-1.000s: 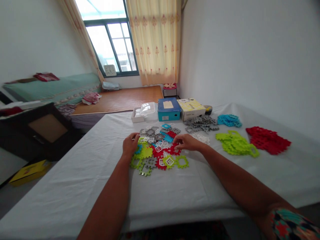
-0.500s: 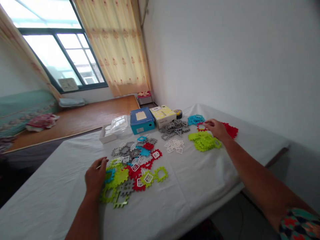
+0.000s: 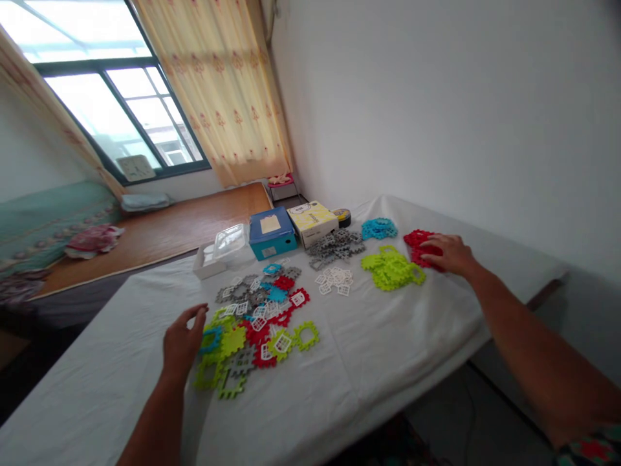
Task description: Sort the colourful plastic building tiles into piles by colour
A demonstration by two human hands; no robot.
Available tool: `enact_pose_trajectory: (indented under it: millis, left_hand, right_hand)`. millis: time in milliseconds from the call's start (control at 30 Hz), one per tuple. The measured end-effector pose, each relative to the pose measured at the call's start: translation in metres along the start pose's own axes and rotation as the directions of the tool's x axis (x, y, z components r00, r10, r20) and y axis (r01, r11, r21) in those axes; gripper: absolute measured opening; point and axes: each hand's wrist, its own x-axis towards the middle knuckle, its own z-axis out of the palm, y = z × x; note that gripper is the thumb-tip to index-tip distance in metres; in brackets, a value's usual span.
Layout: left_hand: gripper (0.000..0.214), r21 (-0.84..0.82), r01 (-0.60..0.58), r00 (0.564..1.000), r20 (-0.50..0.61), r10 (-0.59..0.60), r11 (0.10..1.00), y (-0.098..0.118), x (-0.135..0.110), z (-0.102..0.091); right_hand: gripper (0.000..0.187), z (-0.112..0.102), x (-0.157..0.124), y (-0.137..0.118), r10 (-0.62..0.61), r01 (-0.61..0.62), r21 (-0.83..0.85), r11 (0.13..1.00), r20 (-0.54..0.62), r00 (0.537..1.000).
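My left hand [image 3: 182, 340] hovers at the left edge of a mixed heap, thumb and fingertips drawn together; whether anything sits between them is hidden. Below it lie lime-green toothed plastic pieces [image 3: 233, 343] and a blue toothed ring [image 3: 211, 339]. The heap also has red toothed pieces [image 3: 257, 332], grey ones [image 3: 242, 361] and small white lattice pieces [image 3: 259, 322]. On the right, my right hand [image 3: 451, 254] rests its outstretched fingers on a pile of red toothed pieces [image 3: 417, 239]. A lime-green pile [image 3: 392, 270] lies just left of it.
Sorted piles of blue pieces [image 3: 379, 228], grey pieces [image 3: 337, 247] and white lattice pieces [image 3: 336, 279] lie farther back. Behind stand a blue box [image 3: 272, 243], a yellow-and-white box [image 3: 313, 223], a tape roll [image 3: 343, 218] and a clear plastic tray [image 3: 230, 243]. A wall borders the right.
My right hand has moved right, from beside the blue and green piles onto the red pile. The red toothed frame it held is now among the red pieces. My left hand has barely moved.
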Motion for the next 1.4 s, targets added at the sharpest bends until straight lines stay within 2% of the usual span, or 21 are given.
enact_pose_trajectory:
  millis: [67,167,233,267,300,367,433,533,600,700,767,867,933,1067,1167,1233,1333,1400]
  left_hand:
    - [0.038,0.049,0.008,0.999,0.045,-0.010,0.999,-0.002,0.000,-0.006]
    - [0.041,0.073,-0.053,0.992,0.116,0.044,0.996,-0.011,-0.005,-0.013]
    - [0.043,0.080,-0.055,0.990,0.136,0.044,0.995,-0.020,-0.011,-0.014]
    - [0.044,0.082,-0.045,0.989,0.148,0.032,0.996,-0.024,-0.015,-0.013]
    - [0.045,0.083,-0.033,0.987,0.160,0.020,0.996,-0.026,-0.019,-0.010]
    - [0.044,0.073,-0.033,0.982,0.189,0.019,0.997,-0.027,-0.027,-0.002]
    - [0.043,0.044,-0.059,0.978,0.201,0.049,0.997,-0.019,-0.033,0.009]
    - [0.043,-0.053,-0.113,0.961,0.248,0.123,0.992,0.001,-0.033,0.025]
    - [0.041,-0.100,-0.144,0.953,0.252,0.165,0.985,0.013,-0.028,0.031]
    - [0.033,-0.161,-0.129,0.963,0.216,0.163,0.979,0.019,-0.017,0.034]
    - [0.032,-0.196,-0.090,0.971,0.201,0.130,0.977,0.015,-0.012,0.033]
    - [0.037,-0.221,-0.037,0.975,0.207,0.083,0.975,0.003,-0.011,0.031]
    - [0.041,-0.246,-0.008,0.975,0.215,0.063,0.969,-0.005,-0.013,0.030]
    - [0.049,-0.338,0.029,0.965,0.254,0.061,0.941,-0.011,-0.015,0.027]
    - [0.050,-0.366,0.039,0.966,0.251,0.059,0.930,-0.012,-0.012,0.023]
    - [0.049,-0.373,0.055,0.970,0.238,0.038,0.926,-0.012,-0.010,0.020]
    - [0.050,-0.373,0.084,0.972,0.236,0.007,0.924,-0.010,-0.008,0.017]
    - [0.050,-0.370,0.085,0.971,0.237,0.005,0.925,-0.009,-0.009,0.016]
  right_hand:
    - [0.035,0.008,-0.007,0.008,-0.063,0.063,-0.003,0.998,0.040,0.997]
    - [0.037,0.015,-0.007,0.024,-0.063,0.063,0.021,0.998,-0.020,0.998]
    - [0.039,0.012,0.000,0.019,-0.041,0.044,0.027,0.999,-0.103,0.994]
    - [0.040,0.009,0.004,0.007,-0.045,0.050,0.035,0.998,-0.139,0.989]
    - [0.041,0.004,0.007,-0.011,-0.066,0.076,0.061,0.995,-0.156,0.986]
    - [0.041,-0.005,0.009,-0.066,-0.150,0.172,0.179,0.969,-0.128,0.980]
    - [0.038,-0.010,0.004,-0.136,-0.266,0.247,0.380,0.891,-0.002,0.964]
    - [0.034,-0.006,-0.007,-0.235,-0.507,0.363,0.546,0.755,0.135,0.851]
    - [0.030,0.006,-0.007,-0.284,-0.582,0.400,0.572,0.716,0.172,0.795]
    - [0.028,0.029,0.004,-0.328,-0.567,0.414,0.469,0.780,0.251,0.785]
    - [0.029,0.044,0.013,-0.343,-0.540,0.413,0.393,0.822,0.303,0.785]
    - [0.029,0.061,0.017,-0.351,-0.546,0.404,0.417,0.814,0.310,0.778]
    - [0.028,0.066,0.014,-0.352,-0.542,0.367,0.497,0.787,0.272,0.795]
    - [0.029,0.062,0.002,-0.355,-0.445,0.224,0.682,0.697,0.165,0.880]
    - [0.022,0.055,-0.007,-0.364,-0.428,0.250,0.759,0.601,0.040,0.903]
    - [0.018,0.052,-0.012,-0.370,-0.501,0.340,0.759,0.555,-0.020,0.865]
    - [0.016,0.053,-0.018,-0.376,-0.657,0.457,0.749,0.480,-0.038,0.753]
    - [0.017,0.055,-0.020,-0.377,-0.701,0.483,0.751,0.450,-0.038,0.712]
